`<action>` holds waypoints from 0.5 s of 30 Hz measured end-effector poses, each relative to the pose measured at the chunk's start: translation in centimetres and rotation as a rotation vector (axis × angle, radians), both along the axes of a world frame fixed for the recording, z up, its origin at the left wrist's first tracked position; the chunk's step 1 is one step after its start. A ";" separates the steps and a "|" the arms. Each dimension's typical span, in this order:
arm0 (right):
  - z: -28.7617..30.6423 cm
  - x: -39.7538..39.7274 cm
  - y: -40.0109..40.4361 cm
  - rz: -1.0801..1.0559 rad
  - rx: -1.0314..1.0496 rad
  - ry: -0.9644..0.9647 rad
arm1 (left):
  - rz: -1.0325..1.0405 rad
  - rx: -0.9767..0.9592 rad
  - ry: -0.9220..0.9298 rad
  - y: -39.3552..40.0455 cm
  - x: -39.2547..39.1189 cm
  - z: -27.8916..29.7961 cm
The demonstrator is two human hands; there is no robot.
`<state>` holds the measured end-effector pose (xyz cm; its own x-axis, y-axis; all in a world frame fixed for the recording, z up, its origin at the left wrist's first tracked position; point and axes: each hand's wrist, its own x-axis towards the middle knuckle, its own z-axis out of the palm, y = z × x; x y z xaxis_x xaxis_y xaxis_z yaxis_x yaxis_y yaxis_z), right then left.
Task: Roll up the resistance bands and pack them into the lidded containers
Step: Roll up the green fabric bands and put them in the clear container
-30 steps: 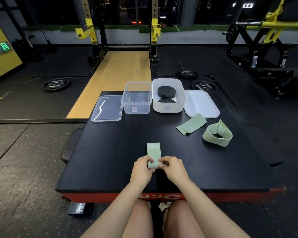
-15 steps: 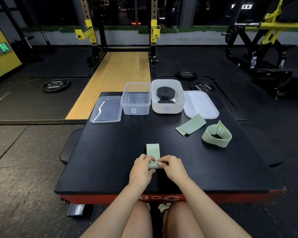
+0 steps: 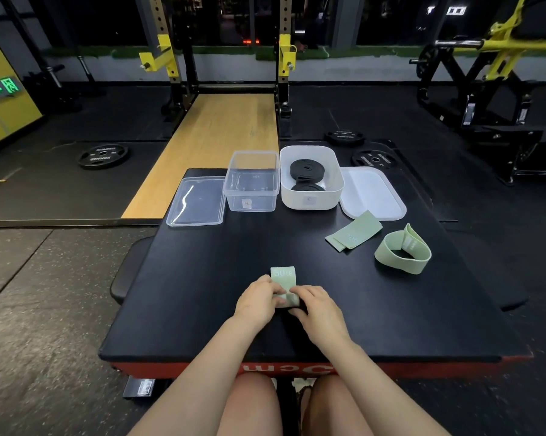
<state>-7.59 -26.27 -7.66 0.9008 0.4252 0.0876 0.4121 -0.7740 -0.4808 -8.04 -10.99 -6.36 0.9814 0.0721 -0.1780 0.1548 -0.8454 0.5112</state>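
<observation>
A light green resistance band (image 3: 283,275) lies flat on the black platform (image 3: 202,278), its near end rolled up. My left hand (image 3: 259,298) and my right hand (image 3: 315,306) pinch that rolled end from either side. A flat folded green band (image 3: 355,231) and an upright looped green band (image 3: 402,250) lie to the right. At the back stand a clear container (image 3: 252,184), holding nothing, and a white container (image 3: 312,202) with rolled black bands (image 3: 306,169) inside.
A clear lid (image 3: 197,201) lies left of the clear container and a white lid (image 3: 372,193) right of the white one. Weight plates (image 3: 103,156) lie on the floor. A squat rack (image 3: 281,51) stands behind. My knees sit below the platform's red front edge.
The roll has advanced away from me; less of the green band lies flat beyond my fingers than a second ago. Both hands stayed on it.
</observation>
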 end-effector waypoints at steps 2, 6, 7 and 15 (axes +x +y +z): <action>0.1 0.5 0.1 0.006 -0.039 -0.034 | -0.003 0.022 -0.005 0.1 0.1 0.1; 0.3 2.0 0.3 0.002 -0.091 -0.001 | 0.059 0.022 -0.078 0.1 -0.2 0.0; 0.3 2.4 0.4 0.005 -0.088 0.012 | 0.065 0.039 -0.103 0.1 -0.3 -0.1; 0.6 3.8 0.7 0.018 -0.078 0.097 | 0.005 0.054 -0.171 -0.1 -0.4 -0.6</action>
<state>-3.77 -25.57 -7.02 0.8957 0.4434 -0.0338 0.3805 -0.8036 -0.4577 -8.43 -11.11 -7.00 0.9966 0.0820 -0.0041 0.0738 -0.8718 0.4843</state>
